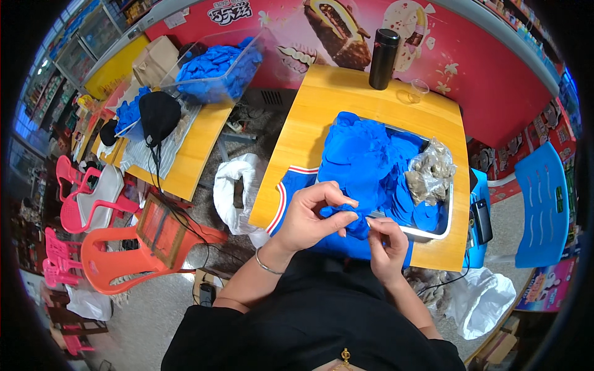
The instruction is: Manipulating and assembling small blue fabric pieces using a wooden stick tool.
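My left hand (308,215), a bangle on its wrist, pinches a crumpled thin blue piece (359,227) between thumb and fingertips. Close beside it, my right hand (385,246) has thumb and fingers pressed together at that piece's right side; what lies in its pinch is too small to make out. Both hands are over the near edge of a shiny metal tray (447,231). A heap of flat, rounded blue pieces (359,151) fills the tray. On its right part rests a clear plastic bag (433,168) with brownish contents.
The wooden table (291,133) also bears a black flask (383,59) and a clear cup (418,90). Left are a second table (204,145), a clear bin (247,93) of blue pieces and an orange chair (111,256). A blue chair (541,207) stands right.
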### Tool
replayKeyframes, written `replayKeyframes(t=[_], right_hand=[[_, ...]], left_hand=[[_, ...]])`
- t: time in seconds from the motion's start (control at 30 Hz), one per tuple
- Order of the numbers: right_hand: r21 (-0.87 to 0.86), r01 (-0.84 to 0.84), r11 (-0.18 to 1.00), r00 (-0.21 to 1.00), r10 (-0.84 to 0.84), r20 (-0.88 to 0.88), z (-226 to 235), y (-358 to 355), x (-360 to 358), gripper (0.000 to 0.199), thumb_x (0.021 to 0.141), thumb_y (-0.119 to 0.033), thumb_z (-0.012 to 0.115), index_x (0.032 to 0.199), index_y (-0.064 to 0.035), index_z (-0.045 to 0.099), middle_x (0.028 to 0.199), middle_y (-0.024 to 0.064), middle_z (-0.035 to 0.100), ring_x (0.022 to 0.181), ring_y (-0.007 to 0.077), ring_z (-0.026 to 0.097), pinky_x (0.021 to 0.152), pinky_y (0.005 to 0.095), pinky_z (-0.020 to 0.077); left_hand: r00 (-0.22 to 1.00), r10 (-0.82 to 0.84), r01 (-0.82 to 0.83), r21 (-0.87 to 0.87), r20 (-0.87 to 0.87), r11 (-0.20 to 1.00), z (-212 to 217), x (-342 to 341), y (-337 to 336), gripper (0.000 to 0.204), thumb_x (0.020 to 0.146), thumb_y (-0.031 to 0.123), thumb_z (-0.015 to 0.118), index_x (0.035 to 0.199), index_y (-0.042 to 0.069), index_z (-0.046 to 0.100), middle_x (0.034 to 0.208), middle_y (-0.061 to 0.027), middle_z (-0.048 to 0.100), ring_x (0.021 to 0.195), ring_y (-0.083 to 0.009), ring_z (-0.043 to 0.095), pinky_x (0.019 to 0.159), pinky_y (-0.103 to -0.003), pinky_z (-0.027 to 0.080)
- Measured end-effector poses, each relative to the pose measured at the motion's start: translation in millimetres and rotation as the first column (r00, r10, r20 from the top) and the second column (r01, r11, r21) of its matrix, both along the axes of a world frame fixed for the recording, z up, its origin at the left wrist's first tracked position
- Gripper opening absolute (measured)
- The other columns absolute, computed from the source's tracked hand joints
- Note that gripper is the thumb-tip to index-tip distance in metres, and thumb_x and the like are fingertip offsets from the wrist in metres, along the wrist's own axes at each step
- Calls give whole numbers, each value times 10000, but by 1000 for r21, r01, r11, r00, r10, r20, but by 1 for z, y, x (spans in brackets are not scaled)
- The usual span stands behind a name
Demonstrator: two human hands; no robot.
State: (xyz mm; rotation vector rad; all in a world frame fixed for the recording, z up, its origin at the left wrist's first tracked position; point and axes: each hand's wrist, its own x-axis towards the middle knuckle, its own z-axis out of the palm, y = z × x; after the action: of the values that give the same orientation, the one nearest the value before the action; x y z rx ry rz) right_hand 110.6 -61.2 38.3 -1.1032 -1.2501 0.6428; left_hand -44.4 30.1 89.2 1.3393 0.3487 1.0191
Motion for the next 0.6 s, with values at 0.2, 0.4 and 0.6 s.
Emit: replayKeyframes(t=[0.2,0.4,0.6], right_hand=[[-131,-178,975,945,132,-299,3,-5,-3,117,844,-1,566,958,17,589,841,65,615,665,68,523,578,183,395],[-221,-444,869,832,308,-462,1,-7,4,164,883,-71,541,1029,2,554,872,75,620,717,72,555,594,181,402],[-210,-141,967,985,115,-132,5,-3,1,144,850,-9,562,988,20,588,869,86,623,766,94,589,655,204,456]], left_hand=[[998,-26,25,15,54,1000,-9,-2,2,117,775,-59,640,867,-10,588,793,-40,520,631,-66,552,523,-179,472],[995,-78,72,88,57,993,-11,-6,6,142,777,-58,634,896,1,582,816,-33,519,628,-60,538,536,-170,455],[1000,-27,28,19,-8,999,-11,-9,4,165,813,-19,618,974,2,592,820,-32,519,661,-55,530,522,-171,461]])
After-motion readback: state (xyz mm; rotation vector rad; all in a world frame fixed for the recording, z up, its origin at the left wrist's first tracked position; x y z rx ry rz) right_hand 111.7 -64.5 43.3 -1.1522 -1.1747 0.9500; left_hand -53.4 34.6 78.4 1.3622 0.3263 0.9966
